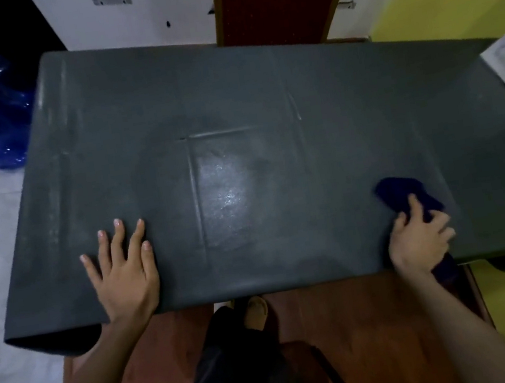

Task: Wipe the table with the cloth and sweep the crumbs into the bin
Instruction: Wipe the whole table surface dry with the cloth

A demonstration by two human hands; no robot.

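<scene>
**Cloth at the table's near right**

The right hand grips a dark blue cloth pressed on the grey table, at about four o'clock from its centre. The cloth's long axis runs from ten to four (its far end points to ten). The left hand lies flat, fingers spread, at eight o'clock.

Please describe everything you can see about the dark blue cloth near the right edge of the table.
The cloth is dark navy blue, soft-looking fabric, bunched rather than spread flat. It lies on the grey table cover near the front right corner. The right hand presses on its near part, fingers curled over it, so only the far, rounded end shows clearly. A dark blue piece also shows below the wrist at the table's front edge, probably the same cloth hanging over. The image is blurred there; no weave is visible.
</scene>
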